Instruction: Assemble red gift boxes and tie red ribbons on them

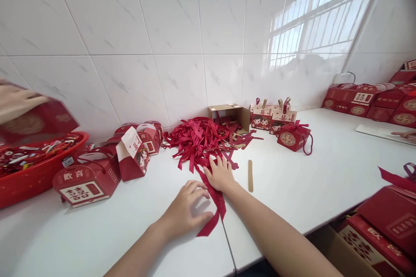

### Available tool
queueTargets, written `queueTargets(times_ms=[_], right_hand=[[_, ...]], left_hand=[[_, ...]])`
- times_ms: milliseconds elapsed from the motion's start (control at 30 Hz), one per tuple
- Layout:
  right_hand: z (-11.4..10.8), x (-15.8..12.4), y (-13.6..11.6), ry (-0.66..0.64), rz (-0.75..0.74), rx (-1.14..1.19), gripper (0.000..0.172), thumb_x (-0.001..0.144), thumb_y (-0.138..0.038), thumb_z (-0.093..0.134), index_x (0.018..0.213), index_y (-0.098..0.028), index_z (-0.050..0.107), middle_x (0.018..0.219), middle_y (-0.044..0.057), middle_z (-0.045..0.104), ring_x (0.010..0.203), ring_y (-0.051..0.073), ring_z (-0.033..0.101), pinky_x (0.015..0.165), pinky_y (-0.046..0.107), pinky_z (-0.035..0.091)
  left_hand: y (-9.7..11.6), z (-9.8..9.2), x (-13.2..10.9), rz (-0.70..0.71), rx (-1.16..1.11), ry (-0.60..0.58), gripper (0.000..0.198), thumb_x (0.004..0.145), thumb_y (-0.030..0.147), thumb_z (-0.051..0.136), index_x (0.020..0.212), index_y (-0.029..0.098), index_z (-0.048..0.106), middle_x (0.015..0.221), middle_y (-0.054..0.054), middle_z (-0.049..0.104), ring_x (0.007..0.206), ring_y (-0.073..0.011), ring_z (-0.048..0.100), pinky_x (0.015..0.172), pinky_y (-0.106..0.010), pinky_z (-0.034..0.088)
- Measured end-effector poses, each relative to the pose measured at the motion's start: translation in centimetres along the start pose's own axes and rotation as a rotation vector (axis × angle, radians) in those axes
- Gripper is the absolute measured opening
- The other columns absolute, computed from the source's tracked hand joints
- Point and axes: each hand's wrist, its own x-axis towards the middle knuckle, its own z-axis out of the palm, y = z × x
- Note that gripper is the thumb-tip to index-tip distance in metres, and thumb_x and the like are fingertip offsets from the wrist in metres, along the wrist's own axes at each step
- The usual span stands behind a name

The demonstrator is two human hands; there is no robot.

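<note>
My left hand [188, 207] is just above the white table, its fingers curved and apart, the thumb at the edge of a loose red ribbon [216, 199]. My right hand [221, 174] lies with fingers spread over the upper end of that ribbon, at the near edge of a tangled pile of red ribbons [195, 136]. Whether its fingertips pinch anything is hard to see. To the right of my right hand a narrow tan strip [250, 176] rests on the table. An open cardboard box [242, 117] lies on its side behind the pile, red and tan strips spilling out.
Red gift boxes [87, 181] stand at the left, beside a full red basin [26, 188]. Another person's hand [16, 99] holds a red box above it. More gift boxes [289, 137] stand at the back right. A carton of boxes [334, 242] is below the table edge.
</note>
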Motion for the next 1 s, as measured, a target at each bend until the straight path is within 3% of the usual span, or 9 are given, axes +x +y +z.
queueTargets(times_ms=[133,300,433,567,667,800,900,1000], right_hand=[[-0.5,0.0,0.2,-0.037,-0.096,0.002,0.059,0.097,-0.045,0.021,0.145,-0.012,0.036,0.154,0.018,0.024,0.143,0.034,0.016,0.112,0.056,0.011],[-0.8,-0.4,-0.1,-0.128,-0.376,0.025,0.046,0.096,-0.040,0.033,0.136,-0.023,0.050,0.150,0.009,0.037,0.141,0.027,0.026,0.112,0.054,0.015],[-0.8,-0.3,-0.4,-0.158,-0.522,0.059,0.035,0.093,-0.030,0.044,0.123,-0.027,0.061,0.142,0.002,0.049,0.133,0.019,0.040,0.113,0.043,0.021],[-1.2,-0.2,-0.3,-0.131,-0.518,0.076,0.033,0.094,-0.027,0.041,0.113,-0.025,0.068,0.132,0.001,0.060,0.125,0.016,0.050,0.108,0.031,0.030],[-1.3,-0.3,-0.4,-0.104,-0.446,0.065,0.047,0.099,-0.032,0.023,0.112,-0.024,0.067,0.127,0.002,0.063,0.123,0.017,0.050,0.111,0.039,0.027],[-0.2,0.2,-0.7,-0.100,-0.344,0.008,0.055,0.098,-0.047,0.019,0.137,-0.020,0.048,0.150,0.011,0.038,0.141,0.026,0.026,0.113,0.055,0.009],[0.8,1.8,-1.1,-0.113,-0.296,-0.051,0.063,0.096,-0.051,0.019,0.147,-0.015,0.031,0.157,0.012,0.016,0.146,0.029,0.006,0.114,0.054,0.001],[1.4,4.7,-1.6,-0.116,-0.257,-0.105,0.059,0.098,-0.044,0.015,0.148,-0.016,0.029,0.158,0.011,0.012,0.146,0.028,0.002,0.114,0.053,-0.004]], left_hand=[[1.3,0.4,0.0,0.122,0.100,-0.085,0.028,0.078,0.026,0.064,0.106,0.028,0.066,0.112,-0.010,0.061,0.105,-0.0293,0.051,0.092,-0.044,0.042],[2.1,0.7,-0.3,0.286,0.087,-0.157,0.037,0.084,0.020,0.055,0.118,0.032,0.064,0.119,-0.009,0.063,0.111,-0.0292,0.055,0.096,-0.044,0.042],[2.7,0.9,-0.3,0.279,0.072,-0.218,0.041,0.082,0.026,0.060,0.122,0.033,0.062,0.129,-0.008,0.060,0.116,-0.0323,0.054,0.099,-0.046,0.040],[1.4,0.6,-0.1,0.146,0.063,-0.162,0.040,0.087,0.037,0.056,0.126,0.036,0.059,0.131,-0.005,0.059,0.121,-0.0322,0.051,0.103,-0.047,0.036],[-1.1,0.4,0.2,-0.084,0.129,-0.093,0.044,0.089,0.046,0.050,0.130,0.034,0.056,0.141,-0.005,0.051,0.132,-0.0329,0.039,0.110,-0.052,0.025],[-4.7,-0.1,1.4,-0.387,0.212,0.000,0.055,0.088,0.057,0.043,0.134,0.028,0.052,0.151,-0.010,0.036,0.143,-0.0345,0.020,0.112,-0.057,0.010],[-6.6,-0.4,3.2,-0.474,0.240,-0.007,0.062,0.085,0.061,0.043,0.134,0.025,0.052,0.153,-0.012,0.032,0.144,-0.0361,0.013,0.112,-0.057,0.004],[-8.2,-0.7,5.5,-0.532,0.250,-0.001,0.067,0.083,0.061,0.043,0.137,0.022,0.048,0.152,-0.016,0.032,0.144,-0.0395,0.010,0.111,-0.059,0.002]])
